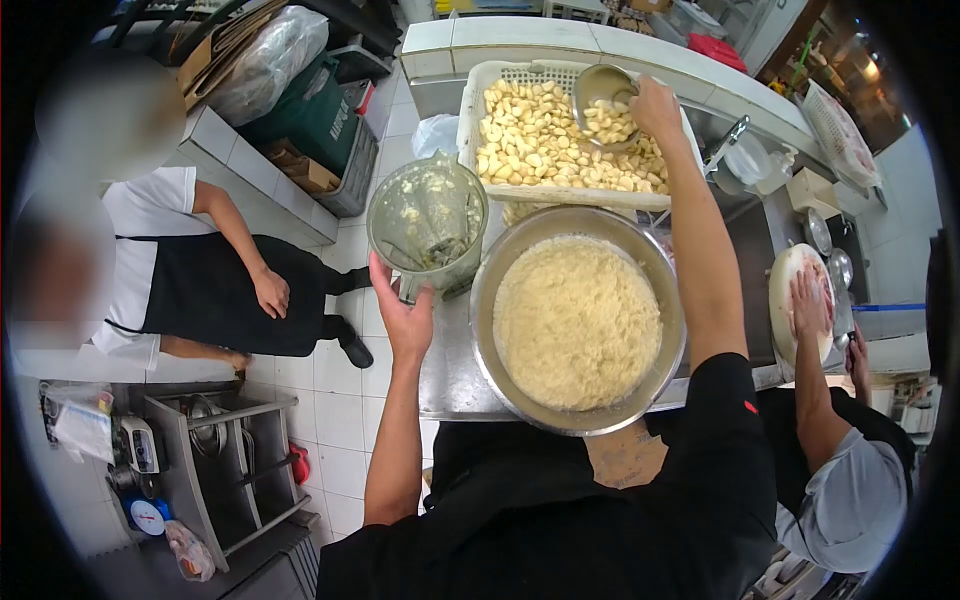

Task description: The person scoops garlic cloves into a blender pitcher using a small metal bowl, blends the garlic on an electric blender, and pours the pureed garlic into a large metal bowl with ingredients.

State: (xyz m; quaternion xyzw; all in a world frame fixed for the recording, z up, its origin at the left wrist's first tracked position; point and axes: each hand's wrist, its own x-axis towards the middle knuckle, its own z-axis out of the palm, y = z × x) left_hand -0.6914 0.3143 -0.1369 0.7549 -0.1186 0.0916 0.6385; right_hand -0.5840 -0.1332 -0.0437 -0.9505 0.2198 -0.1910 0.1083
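Black shirt (540, 530), 6 o'clock | bowl (487, 320) of mash (578, 325) ahead | left hand (405, 318) grips blender jar (420, 215), bowl's 10 o'clock | right grips scoop (597, 86) of cloves (607, 122) at crate (560, 193), 12 o'clock | likely loading; next seems to need level carry jarward

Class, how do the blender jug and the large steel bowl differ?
The blender jug is see-through; the large steel bowl is opaque.
The jug is narrow, the bowl wide.
The left hand holds the jug; no hand holds the bowl.
Residue clings inside the jug; pale mince fills much of the bowl.
Both are open-topped.
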